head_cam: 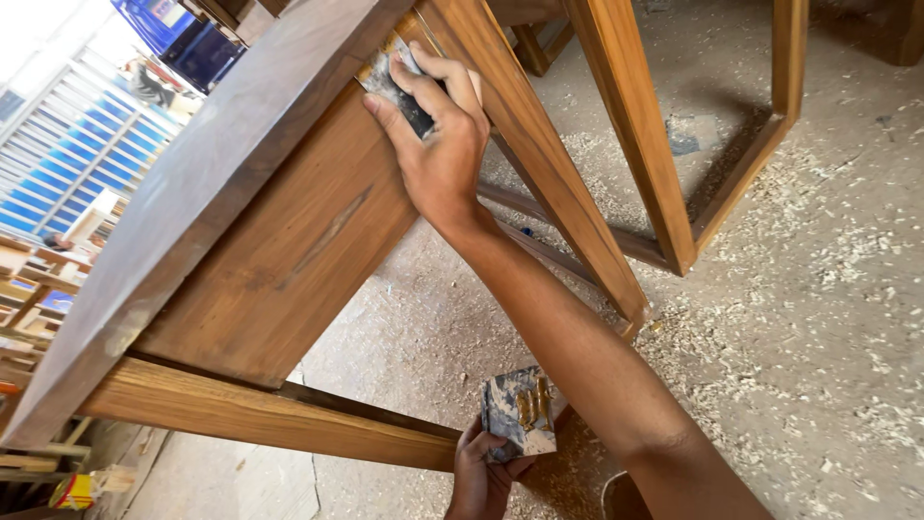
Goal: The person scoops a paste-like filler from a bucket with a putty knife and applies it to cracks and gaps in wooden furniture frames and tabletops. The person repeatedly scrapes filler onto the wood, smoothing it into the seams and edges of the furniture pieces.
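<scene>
A: What's worn on the arms?
B: Nothing. Right hand [438,144] and forearm bare, no sleeve, glove, watch or ring.
A: Left hand [481,477]?
B: Same, bare, mostly out of frame.

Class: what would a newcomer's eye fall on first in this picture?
First, the right hand pressing a pad against the side panel of a wooden table, top centre. Next, the left hand holding a stained block at the bottom. Shavings litter the floor on the right.

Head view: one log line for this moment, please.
right hand: pressing sandpaper pad on wooden table apron | left hand: holding sanding block | floor: sawdust
</scene>
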### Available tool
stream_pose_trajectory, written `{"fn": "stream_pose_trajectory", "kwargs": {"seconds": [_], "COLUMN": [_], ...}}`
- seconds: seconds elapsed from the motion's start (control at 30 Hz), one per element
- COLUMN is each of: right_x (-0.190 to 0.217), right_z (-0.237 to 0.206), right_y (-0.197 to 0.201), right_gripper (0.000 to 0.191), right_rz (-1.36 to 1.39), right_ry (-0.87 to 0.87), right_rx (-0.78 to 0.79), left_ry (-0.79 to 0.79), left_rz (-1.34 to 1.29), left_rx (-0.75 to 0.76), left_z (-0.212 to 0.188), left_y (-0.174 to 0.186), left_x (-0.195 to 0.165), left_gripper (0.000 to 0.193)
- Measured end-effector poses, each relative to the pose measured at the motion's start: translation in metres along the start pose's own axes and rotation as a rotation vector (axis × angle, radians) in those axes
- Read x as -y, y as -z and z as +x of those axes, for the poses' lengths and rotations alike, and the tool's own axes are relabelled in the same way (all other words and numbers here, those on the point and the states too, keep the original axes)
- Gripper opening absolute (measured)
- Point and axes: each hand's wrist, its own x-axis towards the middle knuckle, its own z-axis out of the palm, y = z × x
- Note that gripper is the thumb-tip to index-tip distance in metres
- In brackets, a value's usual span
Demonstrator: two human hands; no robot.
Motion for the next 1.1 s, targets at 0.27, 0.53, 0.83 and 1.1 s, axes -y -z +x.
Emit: {"fn": "stream_pose_trajectory", "kwargs": {"seconds": [0.27,0.53,0.83,1.1], "right_x": [0.002,0.007,0.024,0.010], "right_z": [0.002,0.010,0.017,0.007], "right_y": [0.004,0.014,0.042,0.027], "right_gripper": [0.039,0.032,0.029,0.033], "right_rz": [-0.020,-0.093,-0.280,-0.153], "right_ry": [0.052,0.116,0.077,0.080], "right_rx": [0.016,0.096,0.253,0.142], "left_ry": [-0.030,-0.060,-0.101,-0.107], "left_rz": [-0.069,-0.040,-0.052,-0.029], "left_rx": [0.030,0.053,0.055,0.015], "left_z": [0.001,0.005,0.006,0.002], "left_y": [0.007,0.019,0.029,0.029], "left_x": [0.001,-0.002,-0.002,-0.009], "left_gripper": [0.063,0.061,0.056,0.056]}}
